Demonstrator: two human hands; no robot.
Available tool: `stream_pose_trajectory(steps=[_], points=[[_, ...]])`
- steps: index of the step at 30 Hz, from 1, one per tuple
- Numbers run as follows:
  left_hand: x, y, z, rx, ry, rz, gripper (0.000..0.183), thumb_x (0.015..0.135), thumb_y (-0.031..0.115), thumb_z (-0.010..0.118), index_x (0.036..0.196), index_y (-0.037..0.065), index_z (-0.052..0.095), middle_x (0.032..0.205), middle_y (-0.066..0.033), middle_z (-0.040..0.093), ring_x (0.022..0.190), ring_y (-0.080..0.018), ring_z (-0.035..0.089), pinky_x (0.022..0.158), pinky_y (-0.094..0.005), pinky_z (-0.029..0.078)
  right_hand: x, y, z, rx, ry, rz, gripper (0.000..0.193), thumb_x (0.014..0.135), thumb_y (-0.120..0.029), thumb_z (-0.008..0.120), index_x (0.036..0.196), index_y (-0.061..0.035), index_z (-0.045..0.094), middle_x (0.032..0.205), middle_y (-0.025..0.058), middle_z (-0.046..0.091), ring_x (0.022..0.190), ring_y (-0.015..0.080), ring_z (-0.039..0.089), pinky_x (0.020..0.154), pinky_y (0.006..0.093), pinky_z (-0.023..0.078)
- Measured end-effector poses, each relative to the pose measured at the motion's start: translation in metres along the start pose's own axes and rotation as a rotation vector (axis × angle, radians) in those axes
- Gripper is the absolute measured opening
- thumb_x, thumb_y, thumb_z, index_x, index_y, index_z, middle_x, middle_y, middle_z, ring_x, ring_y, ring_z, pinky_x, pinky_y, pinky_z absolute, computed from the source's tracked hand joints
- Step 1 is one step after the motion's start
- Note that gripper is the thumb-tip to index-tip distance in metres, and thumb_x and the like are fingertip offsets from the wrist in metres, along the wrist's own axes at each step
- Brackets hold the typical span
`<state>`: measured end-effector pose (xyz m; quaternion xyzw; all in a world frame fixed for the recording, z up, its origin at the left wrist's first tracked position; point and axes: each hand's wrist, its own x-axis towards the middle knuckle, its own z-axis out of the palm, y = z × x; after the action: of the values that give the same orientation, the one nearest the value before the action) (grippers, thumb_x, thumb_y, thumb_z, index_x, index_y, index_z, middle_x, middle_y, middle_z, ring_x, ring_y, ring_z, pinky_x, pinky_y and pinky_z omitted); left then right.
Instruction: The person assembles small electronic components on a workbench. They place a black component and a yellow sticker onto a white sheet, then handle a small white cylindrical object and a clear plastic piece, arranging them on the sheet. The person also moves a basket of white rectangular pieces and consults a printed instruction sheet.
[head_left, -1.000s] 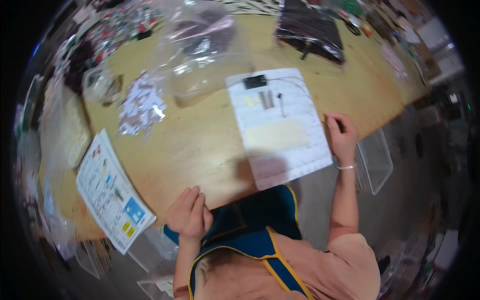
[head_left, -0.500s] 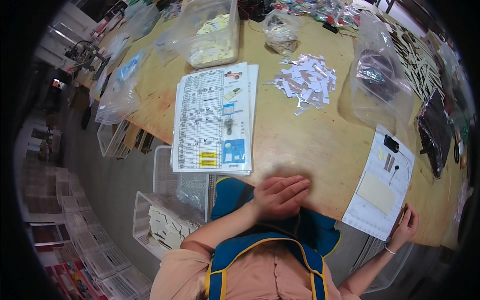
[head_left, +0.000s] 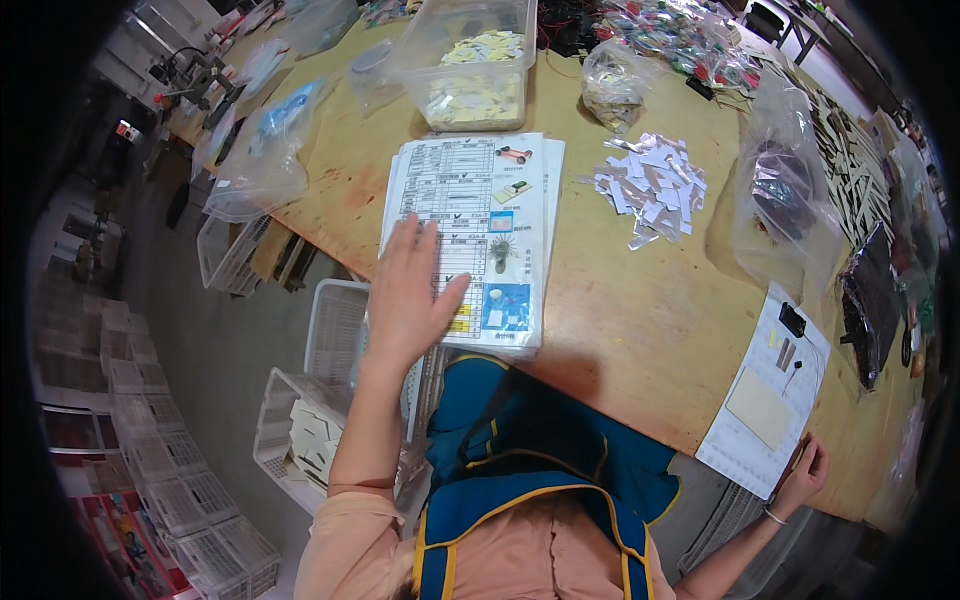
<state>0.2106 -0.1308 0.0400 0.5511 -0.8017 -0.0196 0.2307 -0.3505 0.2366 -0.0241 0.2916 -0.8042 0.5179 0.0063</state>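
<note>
My left hand (head_left: 408,300) lies spread, palm down, over the left part of a stack of printed sheets (head_left: 465,200) with small pictures along one side. It holds nothing. My right hand (head_left: 803,480) rests loosely curled at the table's edge, its fingers partly bent and nothing seen in them. Beside it lies a white sheet (head_left: 722,445). On that sheet are a cream rectangular board (head_left: 760,408), a black box-shaped part with thin wires (head_left: 792,319), two greyish strips (head_left: 785,353), a small yellowish piece and a small dark part with a lead.
A clear bin (head_left: 470,120) of pale cut pieces stands behind the stack. Right of it are a tied bag (head_left: 612,90), a pile of white slips (head_left: 655,190) and a large clear bag (head_left: 785,200). Plastic baskets (head_left: 335,320) sit below the table's left edge.
My left hand has moved left and forward from near my lap onto the printed sheets, and its fingers have spread. The view has shifted a little; my right hand stays beside the white sheet.
</note>
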Motion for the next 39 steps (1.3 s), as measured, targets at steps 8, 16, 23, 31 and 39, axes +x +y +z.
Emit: stream_pose_trajectory(steps=[8, 16, 23, 31, 39], points=[[-0.020, 0.004, -0.009, 0.100, -0.127, 0.037, 0.057, 0.090, 0.039, 0.070, 0.134, 0.003, 0.063, 0.147, -0.0209, 0.054, 0.136, -0.0388, 0.049, 0.113, -0.0489, 0.037, 0.001, -0.002, 0.002, -0.012, -0.002, -0.012, 0.018, 0.104, -0.009, 0.060, 0.111, 0.0043, 0.069, 0.105, 0.0071, 0.070, 0.095, 0.0137, 0.064, 0.087, 0.0279, 0.053], [-0.005, -0.001, -0.004, -0.021, -0.049, 0.041, 0.057, 0.085, 0.036, 0.076, 0.128, 0.000, 0.065, 0.118, -0.0164, 0.062, 0.113, -0.0343, 0.058, 0.101, -0.0507, 0.043, 0.001, 0.000, 0.001, -0.057, 0.012, -0.045, 0.018, 0.104, -0.010, 0.060, 0.110, 0.0039, 0.069, 0.103, 0.0068, 0.070, 0.092, 0.0129, 0.063, 0.085, 0.0273, 0.053], [-0.004, -0.001, 0.006, 0.075, -0.051, -0.012, 0.064, 0.089, 0.037, 0.071, 0.139, 0.001, 0.058, 0.123, -0.0156, 0.055, 0.116, -0.0334, 0.051, 0.102, -0.0461, 0.039, 0.002, -0.002, 0.002, -0.079, 0.002, -0.063, 0.018, 0.104, -0.011, 0.061, 0.110, 0.0048, 0.069, 0.103, 0.0075, 0.070, 0.091, 0.0132, 0.063, 0.084, 0.0273, 0.053], [-0.003, -0.002, 0.008, 0.044, -0.066, -0.053, 0.067, 0.087, 0.041, 0.071, 0.140, 0.003, 0.057, 0.126, -0.0160, 0.053, 0.119, -0.0346, 0.049, 0.105, -0.0486, 0.036, 0.002, -0.002, 0.002, -0.120, 0.014, -0.082, 0.017, 0.104, -0.010, 0.061, 0.110, 0.0047, 0.069, 0.101, 0.0071, 0.070, 0.090, 0.0130, 0.063, 0.083, 0.0270, 0.053], [-0.003, -0.002, 0.010, 0.030, -0.063, -0.072, 0.067, 0.086, 0.041, 0.072, 0.140, 0.004, 0.057, 0.125, -0.0156, 0.052, 0.119, -0.0346, 0.048, 0.106, -0.0486, 0.034, 0.002, -0.001, 0.002, -0.069, 0.020, -0.049, 0.017, 0.104, -0.010, 0.061, 0.108, 0.0043, 0.069, 0.100, 0.0063, 0.070, 0.090, 0.0128, 0.063, 0.083, 0.0269, 0.053]])
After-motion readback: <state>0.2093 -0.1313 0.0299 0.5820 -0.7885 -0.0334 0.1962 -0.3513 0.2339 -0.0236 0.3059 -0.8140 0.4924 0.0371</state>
